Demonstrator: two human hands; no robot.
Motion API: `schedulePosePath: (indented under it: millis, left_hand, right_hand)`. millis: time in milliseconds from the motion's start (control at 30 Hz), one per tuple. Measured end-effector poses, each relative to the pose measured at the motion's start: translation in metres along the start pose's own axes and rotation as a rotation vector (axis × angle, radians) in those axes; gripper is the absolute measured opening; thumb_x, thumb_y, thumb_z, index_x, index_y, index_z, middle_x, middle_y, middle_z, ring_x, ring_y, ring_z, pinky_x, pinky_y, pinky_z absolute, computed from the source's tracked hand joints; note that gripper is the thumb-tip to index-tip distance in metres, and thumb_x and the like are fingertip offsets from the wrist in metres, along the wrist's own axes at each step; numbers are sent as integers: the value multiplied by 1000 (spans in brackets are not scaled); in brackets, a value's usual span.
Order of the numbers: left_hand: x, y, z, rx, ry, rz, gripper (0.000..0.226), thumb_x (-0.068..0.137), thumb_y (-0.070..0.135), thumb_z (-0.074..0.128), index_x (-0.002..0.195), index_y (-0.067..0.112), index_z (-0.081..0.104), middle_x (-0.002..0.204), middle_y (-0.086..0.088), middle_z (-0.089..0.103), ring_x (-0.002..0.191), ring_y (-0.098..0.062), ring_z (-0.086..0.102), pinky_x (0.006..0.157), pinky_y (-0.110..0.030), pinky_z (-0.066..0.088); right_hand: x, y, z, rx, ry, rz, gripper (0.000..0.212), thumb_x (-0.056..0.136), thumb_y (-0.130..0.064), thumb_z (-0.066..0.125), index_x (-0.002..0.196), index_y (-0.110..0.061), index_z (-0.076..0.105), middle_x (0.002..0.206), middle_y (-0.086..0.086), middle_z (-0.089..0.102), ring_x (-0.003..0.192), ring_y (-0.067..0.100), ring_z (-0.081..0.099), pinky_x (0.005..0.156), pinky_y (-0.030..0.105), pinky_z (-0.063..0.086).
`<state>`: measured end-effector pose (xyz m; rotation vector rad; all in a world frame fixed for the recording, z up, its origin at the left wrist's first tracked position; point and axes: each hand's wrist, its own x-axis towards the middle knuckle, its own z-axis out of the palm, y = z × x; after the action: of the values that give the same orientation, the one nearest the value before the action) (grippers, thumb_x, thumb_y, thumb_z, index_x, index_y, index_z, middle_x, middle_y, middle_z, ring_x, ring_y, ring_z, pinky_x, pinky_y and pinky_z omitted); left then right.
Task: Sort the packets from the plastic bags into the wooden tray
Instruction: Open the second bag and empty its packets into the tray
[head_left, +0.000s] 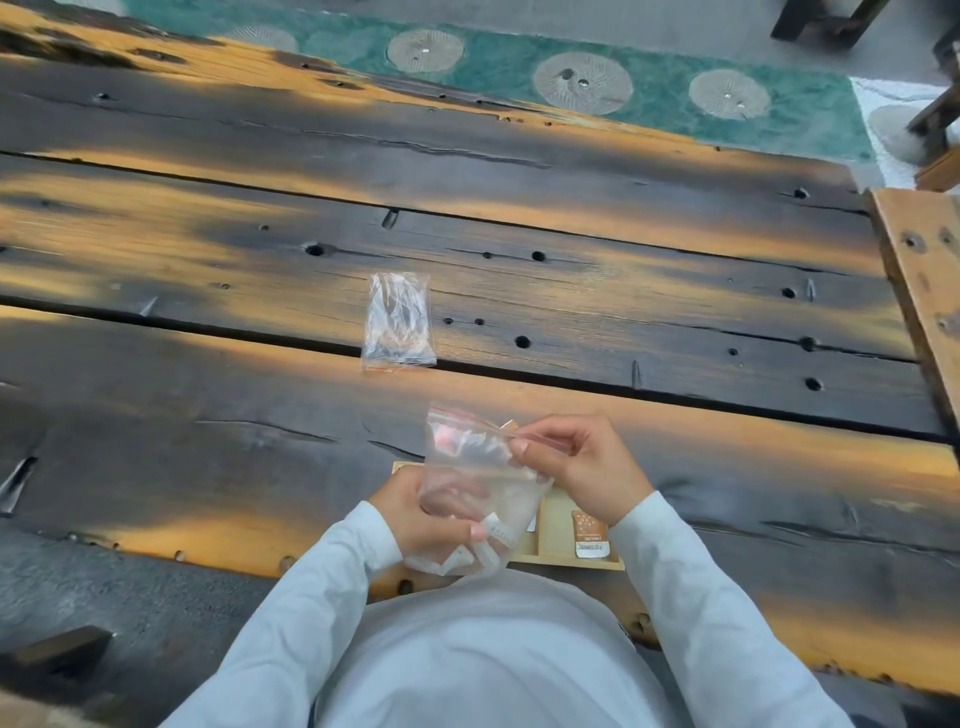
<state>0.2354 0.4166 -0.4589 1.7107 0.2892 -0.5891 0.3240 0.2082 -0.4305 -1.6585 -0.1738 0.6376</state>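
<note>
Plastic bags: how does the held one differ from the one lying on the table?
The held bag is gripped by left hand and right hand; the table bag lies flat, untouched. The held bag holds white packets; the table bag looks empty. Both are clear, red-edged.

2 plastic bags: held bag (478, 467), flat bag (397, 319). 1 wooden tray (571, 564) — 1 orange packet (589, 532) visible. White packets (498, 530) — count unclear.
</note>
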Motion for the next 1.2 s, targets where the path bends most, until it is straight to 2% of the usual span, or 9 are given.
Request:
schedulePosePath:
  millis: [133, 233, 300, 400, 567, 733, 867, 1033, 1200]
  left_hand:
    - [4, 10, 14, 71, -15, 21, 25, 76, 6, 78, 98, 16, 74, 76, 5, 76, 79, -5, 69, 77, -14, 51]
    - [5, 17, 21, 78, 9, 23, 24, 76, 10, 77, 100, 14, 74, 81, -1, 76, 80, -6, 69, 75, -14, 52]
    - [4, 20, 26, 93, 1, 13, 22, 80, 6, 75, 100, 14, 74, 80, -4, 76, 80, -7, 69, 77, -18, 54]
    - [1, 21, 31, 132, -4, 1, 22, 79, 7, 76, 98, 18, 75, 83, -7, 75, 81, -8, 69, 80, -22, 56]
    - [-3, 26, 30, 230, 10, -30, 36, 72, 20, 82, 102, 36, 71, 90, 2, 75, 92, -11, 69, 85, -25, 55]
    - [-11, 36, 33, 326, -51, -75, 37, 72, 26, 81, 96, 50, 66, 92, -3, 74, 86, -12, 69, 77, -22, 56]
    - [-13, 38, 34, 445, -92, -125, 43, 63, 42, 76, 99, 60, 61, 100, 5, 72, 92, -14, 69, 84, -37, 58]
    - [-11, 31, 24, 338, -75, -106, 39, 61, 42, 80, 98, 48, 67, 97, 6, 74, 93, -16, 70, 88, -42, 58]
    - [-15, 34, 14, 137, 246, 85, 43, 70, 21, 85, 109, 28, 68, 103, 9, 74, 97, -4, 68, 91, -31, 54]
  right_hand:
    - [-11, -2, -11, -60, -23, -8, 12, 91, -17, 73, 87, -10, 81, 77, 8, 78, 69, 7, 67, 65, 22, 51]
    - [-16, -3, -23, -212, -7, -60, 14, 90, -28, 73, 89, -18, 83, 84, 0, 79, 80, 16, 70, 74, 30, 53]
    - [-17, -4, -32, -278, -19, -66, 9, 88, -23, 75, 91, -23, 84, 88, -7, 78, 84, 16, 69, 77, 29, 53]
    - [-18, -7, -40, -292, -128, -18, 19, 88, -16, 74, 102, -25, 82, 95, -11, 80, 82, 21, 72, 82, 29, 57]
    - [-19, -15, -44, -337, -218, 14, 10, 85, -25, 77, 94, -22, 83, 86, -2, 81, 80, 15, 73, 80, 29, 58]
    - [-29, -26, -48, -370, -375, 6, 19, 89, -14, 72, 98, -27, 81, 94, 1, 81, 81, 5, 68, 83, 30, 56]
    - [-31, -34, -52, -349, -384, 62, 24, 84, -6, 77, 100, -24, 81, 92, 2, 81, 78, 4, 71, 77, 18, 56]
    - [-36, -39, -47, -165, -292, 148, 18, 77, 3, 82, 93, -5, 80, 78, 5, 80, 70, 9, 73, 70, 20, 56]
    - [-44, -47, -29, 13, -205, 155, 21, 75, 8, 82, 82, -12, 81, 77, 11, 79, 68, 13, 73, 67, 22, 58]
